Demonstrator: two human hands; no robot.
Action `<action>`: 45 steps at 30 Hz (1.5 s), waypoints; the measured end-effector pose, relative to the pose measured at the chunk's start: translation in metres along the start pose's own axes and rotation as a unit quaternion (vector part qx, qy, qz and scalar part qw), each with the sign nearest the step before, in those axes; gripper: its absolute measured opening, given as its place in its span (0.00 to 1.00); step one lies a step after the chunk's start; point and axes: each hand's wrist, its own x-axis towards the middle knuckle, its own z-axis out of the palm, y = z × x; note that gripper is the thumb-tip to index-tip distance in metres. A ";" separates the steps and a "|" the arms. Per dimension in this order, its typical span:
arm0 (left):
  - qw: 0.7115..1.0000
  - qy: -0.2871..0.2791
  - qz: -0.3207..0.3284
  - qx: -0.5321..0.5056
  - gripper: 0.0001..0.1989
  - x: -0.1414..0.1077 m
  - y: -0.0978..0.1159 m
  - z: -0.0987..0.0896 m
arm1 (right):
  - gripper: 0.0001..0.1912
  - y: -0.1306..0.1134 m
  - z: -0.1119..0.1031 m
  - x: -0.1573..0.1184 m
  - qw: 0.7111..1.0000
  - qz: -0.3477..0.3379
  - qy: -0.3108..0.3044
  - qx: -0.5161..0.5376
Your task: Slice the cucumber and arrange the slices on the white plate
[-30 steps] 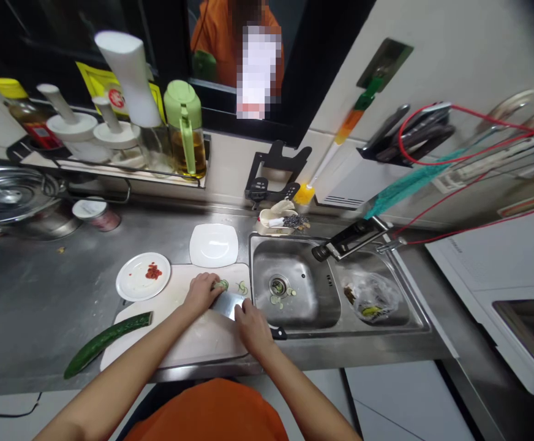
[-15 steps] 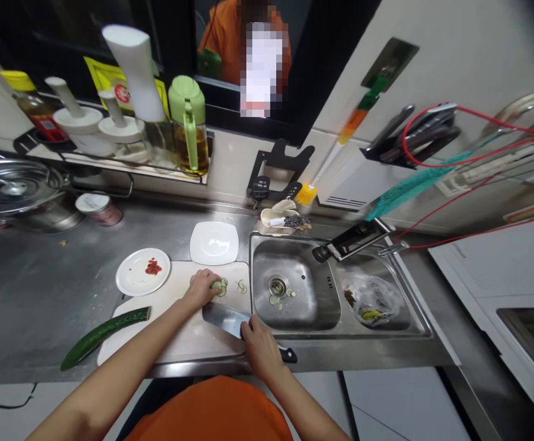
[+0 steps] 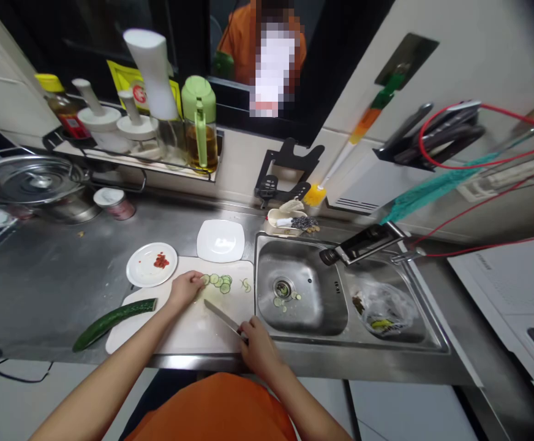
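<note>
On the white cutting board (image 3: 188, 337), several thin cucumber slices (image 3: 223, 283) lie in a spread-out row. My left hand (image 3: 187, 289) is at the left end of this row, its fingertips pinched together on a slice. My right hand (image 3: 258, 346) grips the handle of a kitchen knife (image 3: 222, 315) near the board's right edge, and the blade points up and left, below the slices. A few thin slivers (image 3: 245, 285) lie by the board's right edge. The cut cucumber (image 3: 113, 321) rests partly on the board's left side and partly on the counter.
A plate with red pieces (image 3: 145, 272) and a square white plate (image 3: 221, 241) stand behind the board. To the right is the sink (image 3: 299, 318), with slices around the drain and a plastic bag (image 3: 386, 306) in its right basin. A lidded pot (image 3: 65, 205) stands at the left.
My left hand has moved left, and the slices that were bunched by its fingers now lie spread out. The knife blade has turned from broadside to a narrower angle. The whole view has shifted slightly.
</note>
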 end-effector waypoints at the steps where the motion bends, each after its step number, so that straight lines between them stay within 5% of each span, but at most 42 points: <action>1: 0.999 -0.003 -0.027 -0.041 0.15 -0.003 -0.007 -0.001 | 0.11 0.000 0.002 0.002 1.000 0.004 0.002 0.006; 7: 0.988 0.021 -0.089 -0.122 0.15 -0.018 -0.028 0.005 | 0.11 -0.006 0.005 0.017 0.999 0.024 -0.017 -0.024; 14: 0.986 0.113 0.029 0.119 0.19 -0.028 -0.026 -0.005 | 0.15 -0.023 0.000 0.029 0.995 0.026 -0.064 -0.075; 20: 0.976 0.093 0.112 0.164 0.14 -0.032 -0.030 -0.007 | 0.20 -0.045 0.000 0.034 0.992 0.049 -0.080 -0.088; 30: 0.974 0.109 0.129 0.153 0.13 -0.032 -0.033 -0.005 | 0.23 -0.075 0.002 0.039 0.987 0.052 -0.106 -0.110; 45: 0.976 0.098 0.109 0.159 0.12 -0.030 -0.033 -0.005 | 0.23 -0.080 0.006 0.040 0.988 0.054 -0.104 -0.104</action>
